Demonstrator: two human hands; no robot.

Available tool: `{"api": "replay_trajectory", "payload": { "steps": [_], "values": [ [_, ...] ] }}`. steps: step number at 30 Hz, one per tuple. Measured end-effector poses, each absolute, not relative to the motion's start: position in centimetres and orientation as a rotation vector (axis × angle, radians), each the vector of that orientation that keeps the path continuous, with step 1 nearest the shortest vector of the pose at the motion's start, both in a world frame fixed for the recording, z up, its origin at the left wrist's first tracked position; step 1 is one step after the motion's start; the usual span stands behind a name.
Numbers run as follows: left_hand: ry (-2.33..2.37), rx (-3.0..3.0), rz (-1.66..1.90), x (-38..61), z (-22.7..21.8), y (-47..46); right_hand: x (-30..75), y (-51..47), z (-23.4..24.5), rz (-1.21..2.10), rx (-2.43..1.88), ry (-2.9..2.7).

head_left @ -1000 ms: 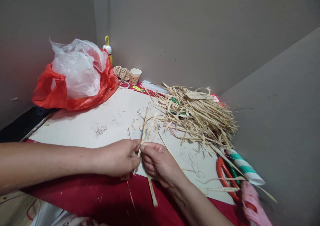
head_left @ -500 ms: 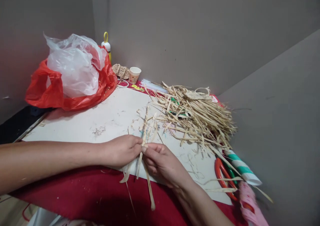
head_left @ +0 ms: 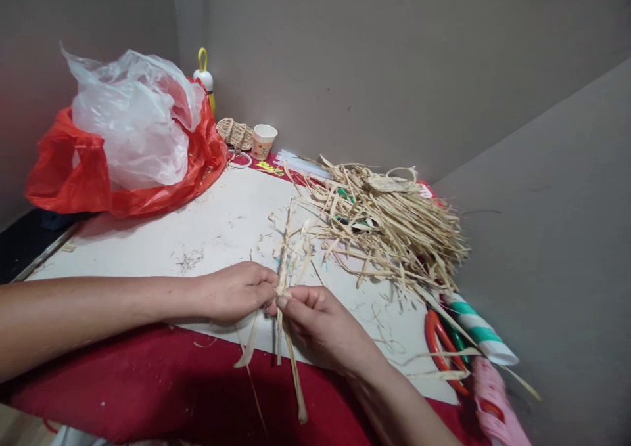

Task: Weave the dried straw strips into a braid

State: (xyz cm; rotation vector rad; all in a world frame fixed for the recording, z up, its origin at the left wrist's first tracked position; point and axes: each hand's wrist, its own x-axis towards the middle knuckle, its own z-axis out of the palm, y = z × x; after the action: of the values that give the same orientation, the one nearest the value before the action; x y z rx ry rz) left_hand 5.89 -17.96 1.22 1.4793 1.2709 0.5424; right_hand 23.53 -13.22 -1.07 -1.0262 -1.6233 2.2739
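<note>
A narrow braid of pale straw [head_left: 284, 249] runs away from me over the white board [head_left: 221, 219], its loose strands hanging past the board's near edge. My left hand [head_left: 241, 291] comes in from the left, fingers closed on the braid's left side. From the right, my right hand [head_left: 315, 318] pinches the strands between thumb and forefinger just below the woven part. The fingertips of both hands almost meet there, hiding part of the crossing strands. Short straw scraps lie around the braid.
A large heap of straw [head_left: 409, 229] lies at the right. Near it are orange-handled scissors [head_left: 434, 341], a green-striped roll [head_left: 480, 331] and a pink item [head_left: 495, 400]. At the back stand a paper cup [head_left: 263, 142], a woven straw piece [head_left: 235, 133] and a red plastic bag [head_left: 73, 170].
My left hand has shifted slightly left, its fingers drawing back a little from the braid. My right thumb has moved a little lower on the strands. The view has tilted slightly.
</note>
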Motion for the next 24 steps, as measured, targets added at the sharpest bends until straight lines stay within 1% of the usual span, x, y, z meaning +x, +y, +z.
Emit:
{"api": "replay_trajectory", "payload": {
  "steps": [7, 12, 15, 17, 21, 22, 24],
  "values": [
    [1.145, 1.246, 0.483, 5.9, 0.7, -17.2, 23.7, -13.2, 0.1, 2.083, -1.105, -1.913],
    [1.062, 1.068, 0.572, 6.0, 0.5, -17.0, 24.1, -12.4, 0.8, 1.959, -1.077, -2.123],
    [1.029, 0.999, 0.568, 5.9, 0.5, -17.0, 24.6, -11.3, 1.4, 1.888, -1.068, -2.226],
    [1.000, 0.961, 0.561, 5.7, 0.5, -17.0, 25.3, -10.6, 2.2, 1.913, -1.094, -2.283],
    [0.952, 0.900, 0.582, 5.2, 0.4, -16.8, 27.2, -9.3, 4.1, 2.180, -1.142, -2.320],
    [0.939, 0.886, 0.584, 5.1, 0.4, -16.7, 27.7, -9.0, 4.5, 2.172, -1.167, -2.317],
    [0.916, 0.842, 0.568, 4.9, 0.4, -16.5, 28.5, -8.6, 4.9, 1.970, -1.260, -2.287]
  ]
}}
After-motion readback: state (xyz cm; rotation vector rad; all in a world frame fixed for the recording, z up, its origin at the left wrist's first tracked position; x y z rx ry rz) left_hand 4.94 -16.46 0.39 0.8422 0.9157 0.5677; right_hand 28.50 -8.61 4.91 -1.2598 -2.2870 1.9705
